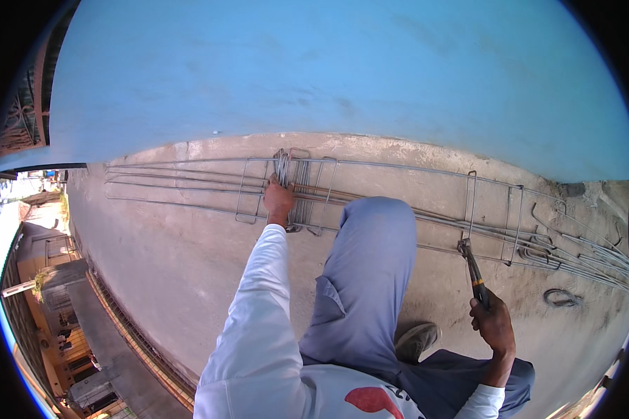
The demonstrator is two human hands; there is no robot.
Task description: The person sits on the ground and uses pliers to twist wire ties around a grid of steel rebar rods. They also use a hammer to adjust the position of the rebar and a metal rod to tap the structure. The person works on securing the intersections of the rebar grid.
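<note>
A long cage of steel rebar (210,188) lies across the concrete floor in front of my knee. My left hand (278,200) reaches to its left part, its fingers closed at a bundle of thin grey wires (282,166). Right beside that bundle, several rectangular stirrups (302,188) stand packed together around the bars. My right hand (493,322) grips the handles of steel pincers (474,269). The pincers' jaws touch the near lower corner of a single stirrup (471,202) on the right part of the cage. Another stirrup (520,223) stands a little farther right.
A blue wall (342,77) rises just behind the cage. Loose rods (587,258) spread at the right end, with a coil of wire (562,298) on the floor (168,258) nearby. My shoe (418,341) rests near my bent knee. Beyond the floor's left edge is a lower yard with buildings.
</note>
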